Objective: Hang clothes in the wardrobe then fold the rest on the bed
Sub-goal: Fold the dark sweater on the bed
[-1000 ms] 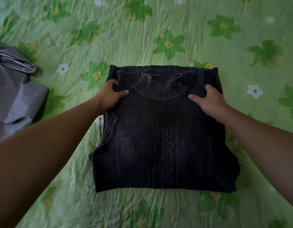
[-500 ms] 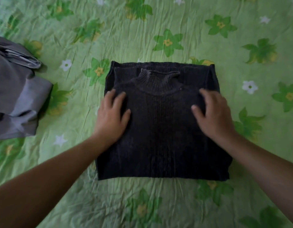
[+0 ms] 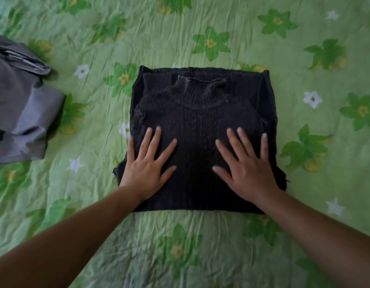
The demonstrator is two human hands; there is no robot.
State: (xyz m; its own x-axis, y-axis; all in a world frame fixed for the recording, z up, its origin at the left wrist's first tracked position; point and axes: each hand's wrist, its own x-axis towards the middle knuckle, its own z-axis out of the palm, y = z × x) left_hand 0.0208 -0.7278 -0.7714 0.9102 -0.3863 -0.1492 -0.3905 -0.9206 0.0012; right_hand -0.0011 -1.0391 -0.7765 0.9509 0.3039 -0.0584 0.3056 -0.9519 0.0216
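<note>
The dark knit turtleneck sweater (image 3: 200,121) lies folded into a rough square on the green floral bedsheet (image 3: 180,252), collar up at its far edge. On its near half the left hand (image 3: 145,170) and right hand (image 3: 247,171) press flat, fingers straight and spread, gripping nothing. The knit looks thick and springy, so the tucked layers could bulge or slide apart once the palms lift; a corner pokes out at the sweater's near left. Well left of the sweater lies grey folded clothing (image 3: 24,113).

L grip (image 3: 144,171), R grip (image 3: 248,173) bare, short nails; forearms (image 3: 76,235) bare.
</note>
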